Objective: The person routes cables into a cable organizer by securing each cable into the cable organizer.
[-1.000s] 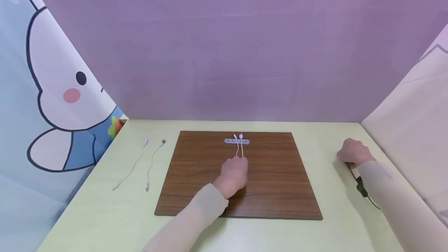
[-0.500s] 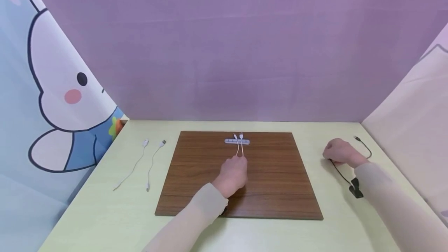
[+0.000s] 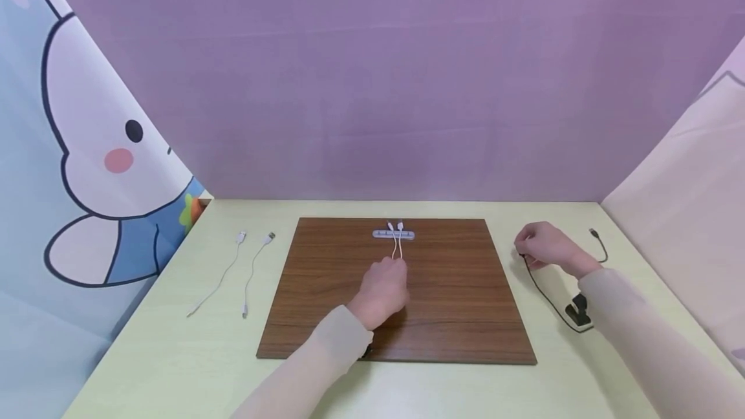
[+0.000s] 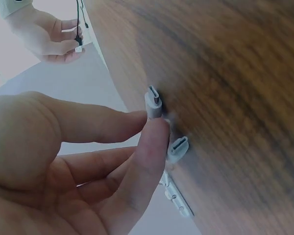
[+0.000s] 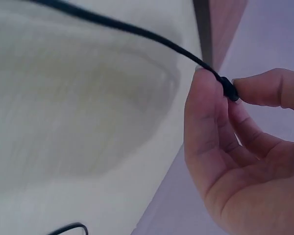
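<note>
My left hand (image 3: 381, 293) is over the brown wooden board (image 3: 454, 302), pinching white charging cables between thumb and finger. In the left wrist view, two USB-C plugs stick out by its fingertips: one plug (image 4: 153, 102) by the thumb, another plug (image 4: 178, 149) beside the finger. Their other ends sit in a pale cable clip strip (image 3: 381, 234) at the board's back edge. Right of the board, my right hand (image 3: 547, 244) pinches the small end plug (image 5: 229, 89) of a black cable (image 3: 547, 299). A black piece (image 3: 578, 311) on that cable is near the sleeve.
Two loose white cables lie left of the board, an outer cable (image 3: 222, 277) and an inner cable (image 3: 251, 277). The black cable's far USB plug (image 3: 594, 233) rests at the back right of the pale table (image 3: 174, 367). A purple curtain (image 3: 372, 96) hangs behind.
My right hand has moved left toward the board with the black cable's end, drawing the cable out and baring its far plug on the table. The left hand has stayed nearly still.
</note>
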Available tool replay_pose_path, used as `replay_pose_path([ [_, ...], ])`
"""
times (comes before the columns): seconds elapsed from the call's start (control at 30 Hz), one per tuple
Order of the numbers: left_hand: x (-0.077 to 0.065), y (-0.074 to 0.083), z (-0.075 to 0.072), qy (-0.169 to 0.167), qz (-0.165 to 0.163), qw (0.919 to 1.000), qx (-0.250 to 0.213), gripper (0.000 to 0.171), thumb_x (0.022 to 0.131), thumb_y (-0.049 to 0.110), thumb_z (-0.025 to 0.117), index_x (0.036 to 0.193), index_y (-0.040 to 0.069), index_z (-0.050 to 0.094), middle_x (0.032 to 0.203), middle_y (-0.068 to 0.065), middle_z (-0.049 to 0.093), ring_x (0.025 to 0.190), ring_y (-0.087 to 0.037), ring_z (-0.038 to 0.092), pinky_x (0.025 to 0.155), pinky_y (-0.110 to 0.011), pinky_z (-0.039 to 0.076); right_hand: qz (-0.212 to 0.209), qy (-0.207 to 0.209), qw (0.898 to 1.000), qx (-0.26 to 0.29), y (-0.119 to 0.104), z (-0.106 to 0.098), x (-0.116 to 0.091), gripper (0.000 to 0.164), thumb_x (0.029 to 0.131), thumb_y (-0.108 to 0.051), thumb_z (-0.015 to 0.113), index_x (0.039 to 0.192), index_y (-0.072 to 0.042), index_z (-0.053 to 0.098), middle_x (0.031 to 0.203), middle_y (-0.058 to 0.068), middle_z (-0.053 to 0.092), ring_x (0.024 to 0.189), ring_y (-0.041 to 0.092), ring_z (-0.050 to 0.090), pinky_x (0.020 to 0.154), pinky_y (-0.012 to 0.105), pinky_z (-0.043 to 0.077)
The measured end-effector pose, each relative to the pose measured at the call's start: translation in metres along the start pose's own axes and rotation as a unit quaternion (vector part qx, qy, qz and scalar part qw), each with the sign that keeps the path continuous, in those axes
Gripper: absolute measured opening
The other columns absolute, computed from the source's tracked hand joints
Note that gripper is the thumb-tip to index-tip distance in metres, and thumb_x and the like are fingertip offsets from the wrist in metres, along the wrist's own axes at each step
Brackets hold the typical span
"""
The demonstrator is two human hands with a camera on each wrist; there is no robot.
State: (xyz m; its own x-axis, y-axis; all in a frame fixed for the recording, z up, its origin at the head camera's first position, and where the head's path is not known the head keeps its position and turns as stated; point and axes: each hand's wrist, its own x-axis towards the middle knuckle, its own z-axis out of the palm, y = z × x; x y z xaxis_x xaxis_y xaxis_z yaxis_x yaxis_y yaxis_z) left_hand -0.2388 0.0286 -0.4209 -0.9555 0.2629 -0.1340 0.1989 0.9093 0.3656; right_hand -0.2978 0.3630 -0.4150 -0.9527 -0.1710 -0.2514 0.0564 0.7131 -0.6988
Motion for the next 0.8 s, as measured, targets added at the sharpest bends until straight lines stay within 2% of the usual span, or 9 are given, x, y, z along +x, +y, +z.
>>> replay_pose_path([
  [0.17, -0.002, 0.001, -0.002, 0.023, 0.007, 0.9997, -0.005, 0.007, 0.087, 0.004, 0.075, 0.092, 0.001, 0.070, 0.069, -0.005, 0.057, 0.052, -0.016, 0.053, 0.044, -0.029, 0.045, -0.007, -0.003, 1.000, 0.029, -0.008, 0.001, 0.000, 0.033, 0.098, -0.010, 0.050, 0.121, 0.014, 0.054, 0.092, 0.018, 0.063, 0.077, 0.022, 0.063, 0.073, 0.039, 0.060],
  [0.3, -0.002, 0.005, -0.001, 0.041, 0.029, 0.9987, 0.001, 0.004, 0.089, 0.005, 0.073, 0.090, 0.003, 0.070, 0.068, -0.003, 0.057, 0.052, -0.014, 0.052, 0.044, -0.029, 0.044, -0.017, -0.008, 0.998, 0.058, -0.015, 0.004, 0.000, 0.033, 0.100, -0.010, 0.051, 0.123, 0.013, 0.052, 0.097, 0.020, 0.064, 0.080, 0.025, 0.065, 0.075, 0.040, 0.060],
  [0.4, -0.002, 0.008, 0.001, 0.047, 0.043, 0.9980, -0.001, 0.006, 0.093, 0.008, 0.071, 0.095, 0.003, 0.070, 0.072, -0.003, 0.058, 0.054, -0.014, 0.052, 0.045, -0.028, 0.044, -0.030, -0.010, 0.997, 0.075, -0.020, 0.007, 0.000, 0.032, 0.100, -0.009, 0.051, 0.123, 0.013, 0.052, 0.099, 0.021, 0.063, 0.081, 0.025, 0.065, 0.076, 0.041, 0.060],
  [0.6, -0.001, 0.014, 0.002, 0.042, 0.054, 0.9971, -0.032, 0.012, 0.096, 0.011, 0.068, 0.103, 0.002, 0.070, 0.084, -0.006, 0.064, 0.058, -0.016, 0.054, 0.050, -0.028, 0.046, -0.052, -0.011, 0.992, 0.113, -0.032, 0.012, 0.001, 0.031, 0.100, -0.007, 0.052, 0.123, 0.014, 0.051, 0.100, 0.021, 0.061, 0.082, 0.026, 0.064, 0.077, 0.042, 0.060],
  [0.73, -0.001, 0.017, 0.002, 0.027, 0.065, 0.9944, -0.079, 0.016, 0.096, 0.013, 0.068, 0.109, 0.003, 0.072, 0.094, -0.007, 0.070, 0.064, -0.015, 0.057, 0.058, -0.029, 0.050, -0.061, -0.006, 0.990, 0.129, -0.042, 0.014, 0.002, 0.030, 0.099, -0.006, 0.053, 0.122, 0.013, 0.051, 0.102, 0.023, 0.060, 0.081, 0.025, 0.064, 0.077, 0.042, 0.061],
  [0.8, -0.001, 0.018, 0.002, 0.018, 0.070, 0.9920, -0.103, 0.020, 0.096, 0.016, 0.070, 0.112, 0.004, 0.072, 0.100, -0.007, 0.072, 0.073, -0.016, 0.062, 0.066, -0.030, 0.053, -0.065, -0.002, 0.989, 0.135, -0.047, 0.016, 0.003, 0.030, 0.098, -0.006, 0.054, 0.121, 0.013, 0.052, 0.101, 0.021, 0.061, 0.081, 0.024, 0.064, 0.077, 0.041, 0.061],
])
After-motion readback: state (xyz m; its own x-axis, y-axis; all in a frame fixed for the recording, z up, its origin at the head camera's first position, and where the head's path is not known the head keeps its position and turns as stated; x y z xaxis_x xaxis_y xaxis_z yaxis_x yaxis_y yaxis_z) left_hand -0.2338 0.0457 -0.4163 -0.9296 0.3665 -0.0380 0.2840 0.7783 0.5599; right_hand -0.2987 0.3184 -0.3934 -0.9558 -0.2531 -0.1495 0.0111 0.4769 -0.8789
